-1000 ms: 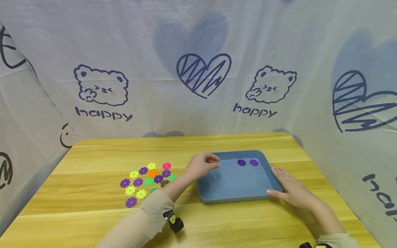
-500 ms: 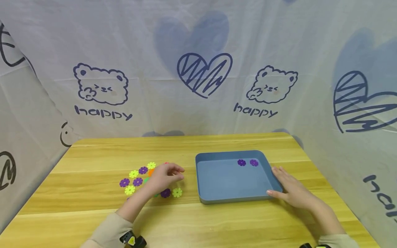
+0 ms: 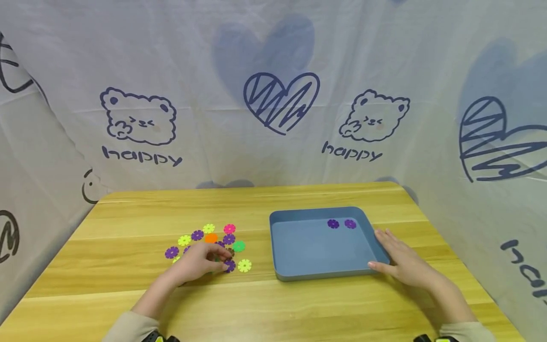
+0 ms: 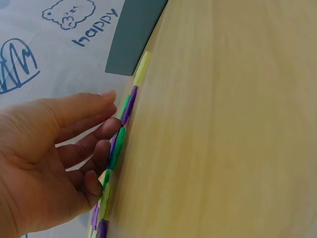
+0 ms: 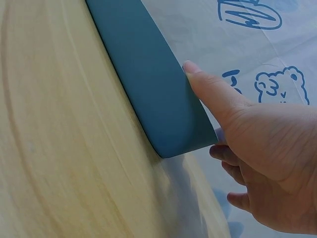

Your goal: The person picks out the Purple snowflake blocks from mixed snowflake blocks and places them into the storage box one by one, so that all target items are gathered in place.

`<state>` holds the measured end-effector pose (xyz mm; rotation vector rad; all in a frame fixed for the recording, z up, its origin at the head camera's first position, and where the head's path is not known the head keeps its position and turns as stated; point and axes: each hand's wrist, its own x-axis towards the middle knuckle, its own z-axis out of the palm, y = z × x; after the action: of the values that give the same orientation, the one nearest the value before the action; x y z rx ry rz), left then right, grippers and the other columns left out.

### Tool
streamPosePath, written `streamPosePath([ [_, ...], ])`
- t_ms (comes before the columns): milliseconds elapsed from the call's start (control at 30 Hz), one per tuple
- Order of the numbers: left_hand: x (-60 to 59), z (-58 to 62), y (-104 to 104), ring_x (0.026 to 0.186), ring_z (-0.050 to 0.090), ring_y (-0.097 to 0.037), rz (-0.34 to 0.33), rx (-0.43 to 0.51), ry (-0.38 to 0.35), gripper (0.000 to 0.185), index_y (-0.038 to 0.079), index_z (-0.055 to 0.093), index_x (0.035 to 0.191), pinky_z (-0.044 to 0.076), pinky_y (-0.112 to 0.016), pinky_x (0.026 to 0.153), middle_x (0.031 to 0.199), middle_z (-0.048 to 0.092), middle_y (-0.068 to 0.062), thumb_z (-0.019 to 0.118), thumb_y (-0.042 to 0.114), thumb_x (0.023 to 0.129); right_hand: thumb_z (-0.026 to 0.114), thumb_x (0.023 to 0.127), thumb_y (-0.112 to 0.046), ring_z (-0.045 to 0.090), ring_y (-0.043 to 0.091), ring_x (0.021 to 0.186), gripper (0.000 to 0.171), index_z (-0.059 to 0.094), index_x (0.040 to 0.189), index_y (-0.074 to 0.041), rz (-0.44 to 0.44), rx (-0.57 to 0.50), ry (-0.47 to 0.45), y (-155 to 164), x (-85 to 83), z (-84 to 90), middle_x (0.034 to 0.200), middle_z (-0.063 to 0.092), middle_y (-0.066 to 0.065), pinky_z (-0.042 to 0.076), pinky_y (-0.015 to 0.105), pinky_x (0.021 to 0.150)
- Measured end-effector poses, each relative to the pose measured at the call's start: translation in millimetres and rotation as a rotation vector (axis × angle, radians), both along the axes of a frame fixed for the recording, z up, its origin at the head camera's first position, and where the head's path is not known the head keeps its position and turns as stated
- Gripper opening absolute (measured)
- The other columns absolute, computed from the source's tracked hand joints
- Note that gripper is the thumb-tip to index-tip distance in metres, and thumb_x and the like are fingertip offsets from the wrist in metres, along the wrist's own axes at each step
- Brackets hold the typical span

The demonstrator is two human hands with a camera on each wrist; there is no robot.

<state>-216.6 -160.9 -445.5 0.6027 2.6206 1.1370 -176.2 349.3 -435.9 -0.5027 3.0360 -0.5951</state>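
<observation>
My left hand [image 3: 201, 262] has come back from over the blue tray [image 3: 299, 273] to the cluster of flower-shaped discs [image 3: 209, 237] on the wooden table [image 3: 299, 308]; a second ago it hung above the tray's left rim, now its curled fingertips [image 4: 101, 148] rest on the discs at the cluster's near edge, right by a purple disc [image 3: 230, 266] with a yellow disc [image 3: 244, 265] just beside it; whether that disc is already pinched I cannot tell, the wrist view shows the fingers touching the edges of the discs but no clear hold. Two purple discs in the tray [image 3: 341, 223] lie side by side near its far wall, unchanged; so I judge a fresh pick has begun. My right hand [image 3: 403, 263] stays put, fingers straight, thumb [image 5: 208, 89] pressed along the tray's right corner, steadying it.
</observation>
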Motion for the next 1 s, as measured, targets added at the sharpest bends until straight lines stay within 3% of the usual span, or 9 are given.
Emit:
streamPosePath([
  [233,-0.9,-2.1,-0.5,0.075,0.053,-0.010,-0.012,-0.032,0.018,0.025,0.010,0.072,0.103,0.045,-0.022,0.065,0.092,0.066,0.000,0.078,0.020,0.081,0.067,0.088,-0.046,0.022,0.053,0.141,0.090,0.028,0.149,0.007,-0.006,-0.001,-0.009,-0.3,0.6,0.0,0.153,0.027,0.032,0.023,0.069,0.109],
  [467,-1.1,0.7,5.8,0.084,0.053,-0.013,-0.038,-0.099,0.055,0.024,0.010,0.066,0.096,0.046,-0.023,0.073,0.091,0.062,0.001,0.080,0.018,0.078,0.066,0.088,-0.047,0.022,0.053,0.141,0.090,0.027,0.149,0.006,-0.007,-0.002,-0.010,-1.0,0.7,1.4,0.154,0.026,0.032,0.022,0.069,0.109],
  [667,-0.4,3.1,9.6,0.083,0.055,-0.013,-0.016,-0.142,0.056,0.027,0.009,0.065,0.096,0.047,-0.025,0.073,0.089,0.062,0.000,0.081,0.016,0.076,0.066,0.089,-0.047,0.021,0.053,0.141,0.090,0.027,0.149,0.006,-0.008,-0.009,-0.014,-1.6,1.2,2.5,0.154,0.026,0.032,0.022,0.069,0.109],
  [833,0.2,3.2,10.7,0.079,0.053,-0.013,0.014,-0.123,0.030,0.028,0.010,0.060,0.093,0.045,-0.023,0.069,0.085,0.059,0.001,0.081,0.011,0.074,0.065,0.089,-0.049,0.020,0.053,0.142,0.091,0.025,0.150,0.006,-0.014,-0.009,-0.036,-1.6,0.9,3.2,0.154,0.024,0.032,0.021,0.069,0.109],
  [1000,1.1,4.3,9.3,0.076,0.053,-0.013,0.053,-0.057,-0.015,0.020,0.010,0.060,0.091,0.045,-0.022,0.063,0.082,0.059,0.000,0.077,0.010,0.080,0.065,0.089,-0.049,0.018,0.053,0.142,0.092,0.025,0.150,0.006,-0.017,-0.018,-0.041,-0.9,1.5,2.7,0.155,0.023,0.032,0.019,0.070,0.109],
])
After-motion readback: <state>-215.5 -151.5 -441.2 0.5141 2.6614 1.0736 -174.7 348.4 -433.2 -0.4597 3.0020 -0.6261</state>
